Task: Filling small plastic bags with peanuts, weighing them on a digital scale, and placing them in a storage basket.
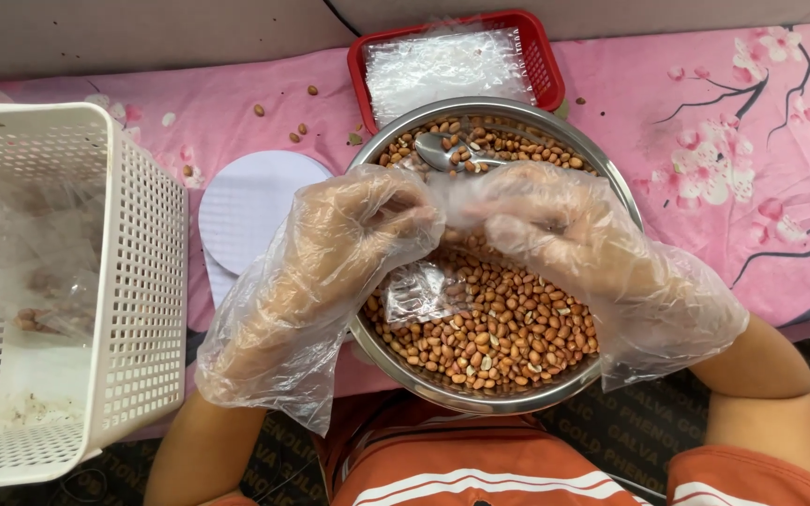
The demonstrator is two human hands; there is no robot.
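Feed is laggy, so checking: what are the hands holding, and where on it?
Left hand and right hand both pinch the top edge of a small clear plastic bag hanging over the bowl of peanuts.

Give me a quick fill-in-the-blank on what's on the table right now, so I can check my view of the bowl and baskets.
1. The steel bowl is full of ____.
2. Both hands, left hand and right hand, wear clear plastic ____.
3. The basket behind the bowl is ____ in colour.
4. A metal ____ lies on the nuts at the bowl's far side.

Missing words: peanuts; gloves; red; spoon
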